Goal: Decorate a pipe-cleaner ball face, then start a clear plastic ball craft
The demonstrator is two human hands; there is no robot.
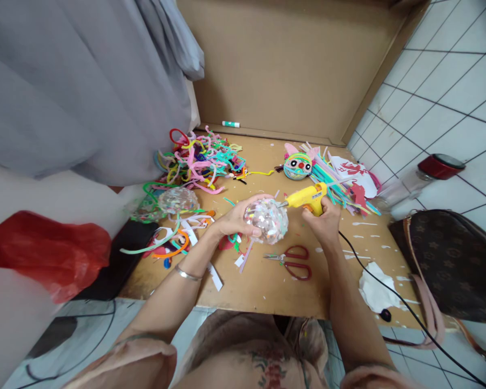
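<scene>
My left hand (241, 217) is closed around the side of a clear ball (269, 222) covered with bits of several colours, held above the table. In my right hand (324, 217) is a yellow glue gun (308, 198), its nozzle at the ball's upper right side; I cannot tell whether it touches. A black cord runs from the right hand's side down to the lower right. Below the ball lie scissors with red handles (295, 263), their blades a little apart. Another clear decorated ball (179, 200) rests to the left.
A heap of coloured pipe cleaners (204, 159) is at the back left. Behind the glue gun sit a decorated ball with a face (297, 165) and straight pipe cleaners (328, 175). A handbag (449, 259), a bottle (423, 175) and crumpled tissue (378, 286) are on the right.
</scene>
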